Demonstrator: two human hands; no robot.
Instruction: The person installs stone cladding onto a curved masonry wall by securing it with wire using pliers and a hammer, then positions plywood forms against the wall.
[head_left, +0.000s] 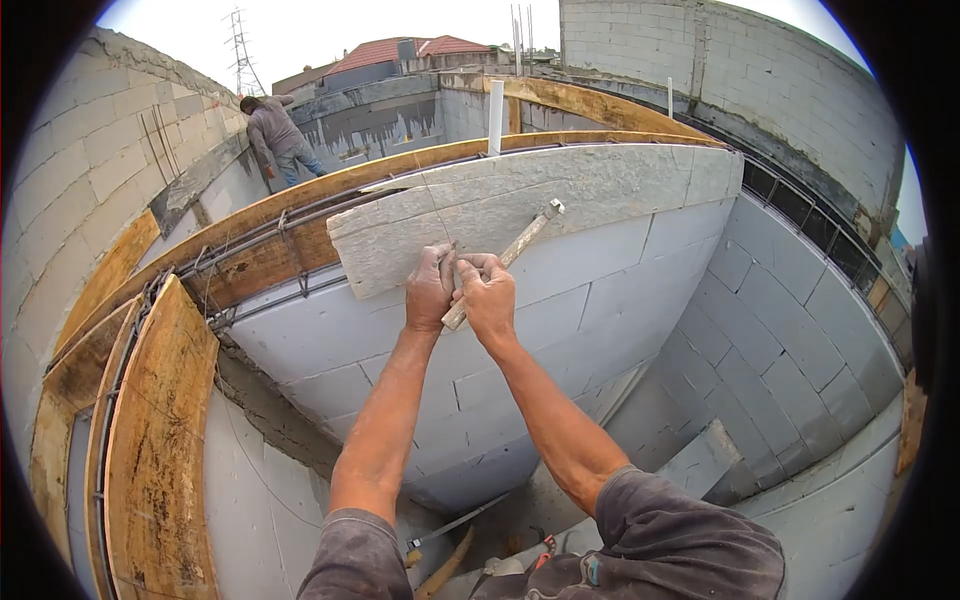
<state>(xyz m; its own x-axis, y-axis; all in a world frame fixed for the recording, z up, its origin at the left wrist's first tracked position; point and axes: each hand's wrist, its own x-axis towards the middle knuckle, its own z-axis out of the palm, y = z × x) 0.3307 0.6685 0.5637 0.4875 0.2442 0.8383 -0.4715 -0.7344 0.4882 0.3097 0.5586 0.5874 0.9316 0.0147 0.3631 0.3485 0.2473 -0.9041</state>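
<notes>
In front of the grey, cement-caked board (560, 185), my two hands meet. My right hand (488, 295) is closed around the wooden handle of a hammer (528, 238), whose metal head points up and right. Closed in a pinch, my left hand (430, 290) has its fingertips at the lower end of a thin wire (432, 200) that runs down the board's face. The fingers hide the wire's end. The board leans along the top of the light block wall (540, 300), below a curved wooden plank (400, 163).
Steel rebar (285, 230) runs between the planks at left. A wooden form board (160, 440) stands at lower left. A white pipe (495, 118) rises behind the wall. A person (285, 138) works at upper left. Below me is a deep drop between block walls.
</notes>
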